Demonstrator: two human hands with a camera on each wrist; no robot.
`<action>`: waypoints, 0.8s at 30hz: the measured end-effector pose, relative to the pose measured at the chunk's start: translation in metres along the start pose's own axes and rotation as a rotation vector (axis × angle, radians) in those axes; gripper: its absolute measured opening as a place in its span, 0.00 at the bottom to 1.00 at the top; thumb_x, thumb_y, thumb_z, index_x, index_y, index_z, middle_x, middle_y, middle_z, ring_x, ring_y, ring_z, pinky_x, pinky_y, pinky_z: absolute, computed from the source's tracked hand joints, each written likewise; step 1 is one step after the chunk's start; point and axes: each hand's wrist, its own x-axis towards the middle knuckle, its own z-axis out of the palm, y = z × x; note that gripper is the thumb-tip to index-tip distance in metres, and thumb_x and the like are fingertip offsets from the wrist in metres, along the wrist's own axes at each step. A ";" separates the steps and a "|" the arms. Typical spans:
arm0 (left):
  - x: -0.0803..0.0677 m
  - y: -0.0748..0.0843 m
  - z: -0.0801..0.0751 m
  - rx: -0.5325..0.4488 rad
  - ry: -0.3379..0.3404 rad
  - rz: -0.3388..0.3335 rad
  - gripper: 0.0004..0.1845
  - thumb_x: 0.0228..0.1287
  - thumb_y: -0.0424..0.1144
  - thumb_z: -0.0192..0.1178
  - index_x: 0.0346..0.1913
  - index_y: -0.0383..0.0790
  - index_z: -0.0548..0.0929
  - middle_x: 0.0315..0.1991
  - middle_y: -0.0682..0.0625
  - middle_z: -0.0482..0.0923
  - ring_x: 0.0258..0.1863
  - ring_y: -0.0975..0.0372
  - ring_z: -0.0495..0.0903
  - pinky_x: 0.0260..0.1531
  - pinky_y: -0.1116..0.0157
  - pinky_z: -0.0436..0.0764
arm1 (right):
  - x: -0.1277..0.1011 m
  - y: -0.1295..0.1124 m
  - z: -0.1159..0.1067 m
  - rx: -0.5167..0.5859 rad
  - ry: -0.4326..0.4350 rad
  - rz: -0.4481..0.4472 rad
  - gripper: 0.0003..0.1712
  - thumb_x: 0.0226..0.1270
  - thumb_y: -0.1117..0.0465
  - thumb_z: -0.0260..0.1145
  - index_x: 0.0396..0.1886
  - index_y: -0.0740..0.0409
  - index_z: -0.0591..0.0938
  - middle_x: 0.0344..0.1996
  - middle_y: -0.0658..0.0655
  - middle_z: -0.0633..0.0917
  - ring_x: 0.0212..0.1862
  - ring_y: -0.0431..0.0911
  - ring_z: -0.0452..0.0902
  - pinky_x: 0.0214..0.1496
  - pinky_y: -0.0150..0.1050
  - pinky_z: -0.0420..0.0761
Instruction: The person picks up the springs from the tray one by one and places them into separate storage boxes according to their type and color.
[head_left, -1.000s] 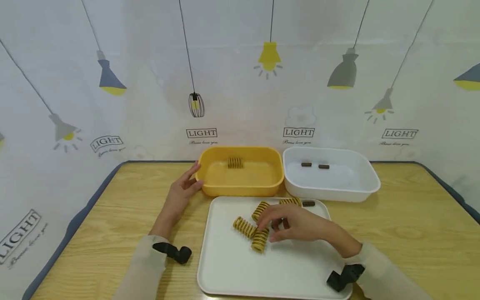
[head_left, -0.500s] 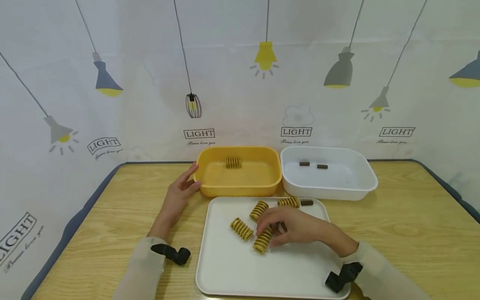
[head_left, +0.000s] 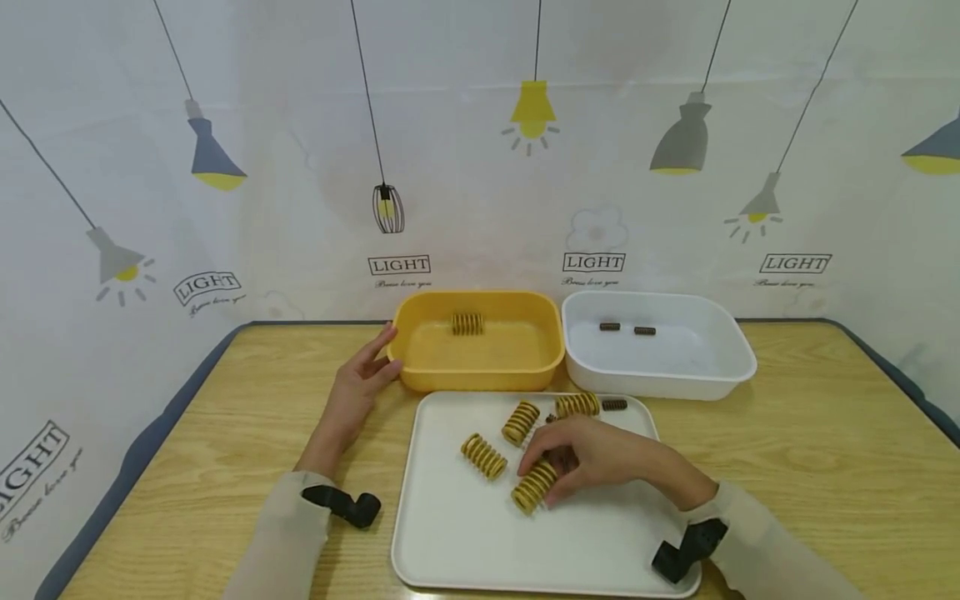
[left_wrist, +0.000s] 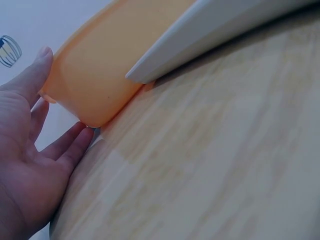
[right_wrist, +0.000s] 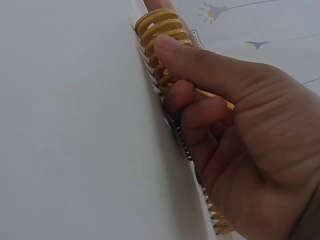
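Observation:
My right hand (head_left: 600, 454) pinches a thick yellow coil spring (head_left: 534, 487) between thumb and fingers, low over the white tray (head_left: 465, 550). In the right wrist view the thumb lies across the coils of this yellow spring (right_wrist: 155, 25), and the remaining fingers are curled into the palm. Other yellow springs lie close by: one to the left (head_left: 483, 457), one behind (head_left: 521, 422) and one at the tray's back edge (head_left: 577, 405). My left hand (head_left: 354, 398) touches the left end of the yellow bin (head_left: 480, 381), its fingers mostly straight along the wall (left_wrist: 100, 90).
One yellow spring (head_left: 468, 324) lies inside the yellow bin. Beside that bin stands a white bin (head_left: 660, 385) with two small dark springs (head_left: 644, 331). Another small dark spring (head_left: 615, 405) rests at the tray's back right, and one (head_left: 551, 418) is partly covered by my right hand.
My right hand and the pinched yellow spring have shifted slightly right and toward me, away from the left spring. A small dark spring now shows behind the hand. My left hand stays put.

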 end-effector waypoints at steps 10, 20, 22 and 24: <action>0.000 0.000 0.000 -0.007 -0.006 0.007 0.31 0.67 0.39 0.60 0.71 0.45 0.65 0.73 0.59 0.54 0.63 0.49 0.67 0.52 0.73 0.74 | -0.001 0.004 0.006 0.112 0.003 0.019 0.20 0.51 0.51 0.76 0.46 0.44 0.84 0.35 0.45 0.81 0.26 0.33 0.69 0.25 0.27 0.73; 0.000 0.000 0.000 0.012 0.003 0.005 0.31 0.66 0.41 0.60 0.71 0.47 0.66 0.72 0.61 0.56 0.62 0.51 0.68 0.53 0.72 0.74 | -0.001 0.007 0.006 0.118 0.018 -0.006 0.20 0.52 0.53 0.76 0.46 0.47 0.85 0.34 0.45 0.80 0.26 0.33 0.69 0.24 0.27 0.73; 0.000 0.000 0.000 0.012 0.003 -0.004 0.30 0.67 0.40 0.60 0.71 0.47 0.66 0.72 0.61 0.56 0.62 0.51 0.68 0.53 0.73 0.73 | -0.001 0.007 0.006 0.117 0.020 -0.008 0.19 0.52 0.53 0.76 0.45 0.47 0.85 0.34 0.45 0.80 0.26 0.32 0.69 0.24 0.27 0.74; -0.001 0.001 0.000 0.003 -0.001 -0.012 0.30 0.67 0.39 0.59 0.71 0.47 0.66 0.73 0.60 0.55 0.63 0.51 0.67 0.52 0.74 0.73 | -0.001 0.007 0.006 0.113 0.023 -0.009 0.19 0.52 0.53 0.76 0.45 0.47 0.85 0.33 0.45 0.80 0.26 0.33 0.70 0.24 0.27 0.74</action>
